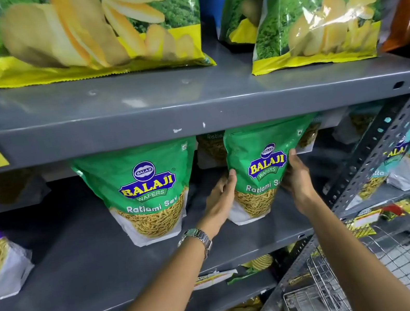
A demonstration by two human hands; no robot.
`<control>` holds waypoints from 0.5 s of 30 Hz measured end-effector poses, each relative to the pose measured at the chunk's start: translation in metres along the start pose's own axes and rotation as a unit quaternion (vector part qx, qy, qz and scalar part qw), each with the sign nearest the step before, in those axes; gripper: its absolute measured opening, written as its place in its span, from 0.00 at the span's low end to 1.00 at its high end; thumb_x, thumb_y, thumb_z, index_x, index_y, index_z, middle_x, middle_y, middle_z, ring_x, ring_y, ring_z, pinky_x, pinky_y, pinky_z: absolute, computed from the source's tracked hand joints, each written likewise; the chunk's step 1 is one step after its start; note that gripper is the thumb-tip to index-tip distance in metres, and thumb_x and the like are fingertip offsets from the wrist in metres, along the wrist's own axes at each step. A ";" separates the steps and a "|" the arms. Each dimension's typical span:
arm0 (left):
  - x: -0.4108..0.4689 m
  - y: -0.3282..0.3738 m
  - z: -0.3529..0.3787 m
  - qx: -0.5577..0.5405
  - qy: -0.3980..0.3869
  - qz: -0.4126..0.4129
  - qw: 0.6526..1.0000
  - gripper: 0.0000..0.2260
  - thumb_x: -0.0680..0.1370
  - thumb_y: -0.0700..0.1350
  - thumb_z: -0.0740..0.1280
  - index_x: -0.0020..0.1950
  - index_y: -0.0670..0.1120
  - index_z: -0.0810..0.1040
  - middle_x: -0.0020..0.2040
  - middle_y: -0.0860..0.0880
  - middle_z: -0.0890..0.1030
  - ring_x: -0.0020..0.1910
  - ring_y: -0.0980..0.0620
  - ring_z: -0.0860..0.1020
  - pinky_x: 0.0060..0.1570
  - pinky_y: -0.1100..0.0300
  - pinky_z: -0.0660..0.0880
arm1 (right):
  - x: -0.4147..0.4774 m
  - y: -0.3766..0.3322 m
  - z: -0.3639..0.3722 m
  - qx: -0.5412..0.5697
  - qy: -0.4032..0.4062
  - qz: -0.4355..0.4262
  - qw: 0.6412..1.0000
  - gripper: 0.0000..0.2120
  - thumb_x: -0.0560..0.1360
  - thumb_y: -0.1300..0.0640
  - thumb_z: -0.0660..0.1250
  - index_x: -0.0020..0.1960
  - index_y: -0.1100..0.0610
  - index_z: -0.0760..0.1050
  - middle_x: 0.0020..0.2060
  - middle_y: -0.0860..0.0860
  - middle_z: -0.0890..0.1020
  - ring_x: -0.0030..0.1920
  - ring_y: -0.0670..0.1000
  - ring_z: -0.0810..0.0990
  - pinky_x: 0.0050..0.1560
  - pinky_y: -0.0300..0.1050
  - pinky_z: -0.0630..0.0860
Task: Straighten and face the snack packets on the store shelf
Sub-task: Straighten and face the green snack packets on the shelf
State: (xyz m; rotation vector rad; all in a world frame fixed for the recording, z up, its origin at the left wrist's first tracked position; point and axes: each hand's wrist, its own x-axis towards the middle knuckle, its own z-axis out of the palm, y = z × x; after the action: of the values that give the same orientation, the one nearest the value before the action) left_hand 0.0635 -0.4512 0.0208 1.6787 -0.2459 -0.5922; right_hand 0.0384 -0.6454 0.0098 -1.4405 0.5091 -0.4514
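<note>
A person is facing a green sev packet [261,170] standing on the middle grey shelf [85,261], just right of a matching packet [144,193]. The left hand [222,196] and right hand [296,180] are pressing its two sides, each grip clamped on the packet. To do this well, both hands should be turning it gently until its label is sitting square with its neighbour.

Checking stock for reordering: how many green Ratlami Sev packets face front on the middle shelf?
2: one green packet stands left of the hands; the other is between left hand and right hand. More may sit behind.
</note>
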 end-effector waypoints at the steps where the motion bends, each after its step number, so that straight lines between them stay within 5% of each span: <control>1: -0.001 -0.001 0.000 -0.002 0.000 -0.002 1.000 0.27 0.76 0.67 0.52 0.72 0.58 0.63 0.75 0.51 0.65 0.73 0.45 0.64 0.70 0.43 0.64 | -0.004 0.000 -0.001 0.000 0.004 -0.005 1.000 0.41 0.60 0.23 0.61 0.64 0.49 0.74 0.62 0.51 0.80 0.64 0.55 0.76 0.69 0.61 0.66; 6: -0.012 -0.009 0.007 -0.004 0.003 -0.026 1.000 0.28 0.73 0.70 0.53 0.70 0.61 0.66 0.73 0.52 0.68 0.71 0.45 0.66 0.67 0.42 0.68 | -0.039 -0.012 -0.008 -0.031 0.033 -0.024 0.999 0.31 0.67 0.30 0.57 0.58 0.51 0.76 0.58 0.55 0.81 0.61 0.57 0.78 0.67 0.62 0.69; 15: -0.028 -0.016 0.022 0.023 -0.006 -0.026 0.999 0.40 0.63 0.77 0.51 0.71 0.58 0.65 0.73 0.51 0.68 0.71 0.43 0.66 0.67 0.40 0.67 | -0.062 -0.009 -0.026 -0.052 0.055 -0.033 0.997 0.26 0.79 0.42 0.50 0.66 0.59 0.70 0.59 0.58 0.79 0.61 0.58 0.77 0.67 0.60 0.70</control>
State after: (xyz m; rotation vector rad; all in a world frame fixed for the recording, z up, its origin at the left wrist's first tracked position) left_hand 0.0261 -0.4540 0.0100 1.7312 -0.2265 -0.6412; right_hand -0.0267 -0.6310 0.0211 -1.5417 0.5818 -0.5662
